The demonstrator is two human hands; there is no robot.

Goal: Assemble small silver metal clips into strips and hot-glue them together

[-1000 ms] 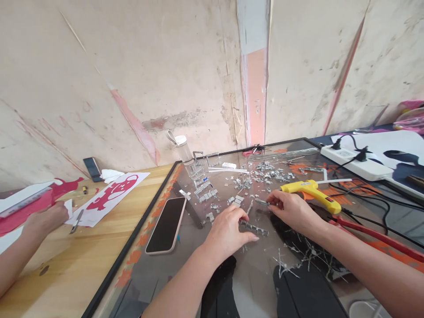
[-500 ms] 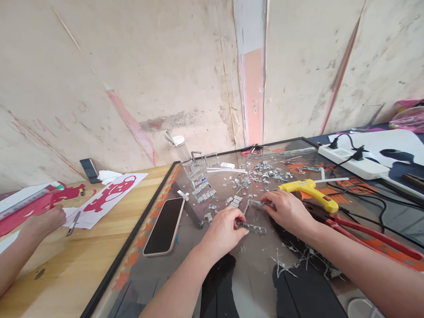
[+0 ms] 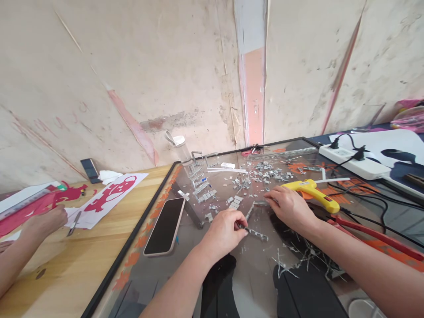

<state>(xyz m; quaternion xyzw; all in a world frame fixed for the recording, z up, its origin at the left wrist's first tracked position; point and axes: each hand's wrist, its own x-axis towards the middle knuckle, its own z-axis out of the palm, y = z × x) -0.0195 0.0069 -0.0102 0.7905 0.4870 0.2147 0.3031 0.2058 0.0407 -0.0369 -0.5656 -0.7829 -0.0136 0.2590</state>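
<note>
Left of the yellow hot-glue gun (image 3: pixel 320 198), the left hand (image 3: pixel 225 232) is pinching a silvery strip (image 3: pixel 257 234), newly tilting its free end, seemingly repositioning; the right hand (image 3: pixel 291 208) is curling at a second strip (image 3: pixel 260 203), grip unclear.

Both bare forearms reach forward. Left of the yellow glue gun (image 3: pixel 313 195), the left hand (image 3: pixel 227 229) pinches thumb against forefinger; the right hand (image 3: pixel 291 207), fingers bent downward, is just beside it.
</note>
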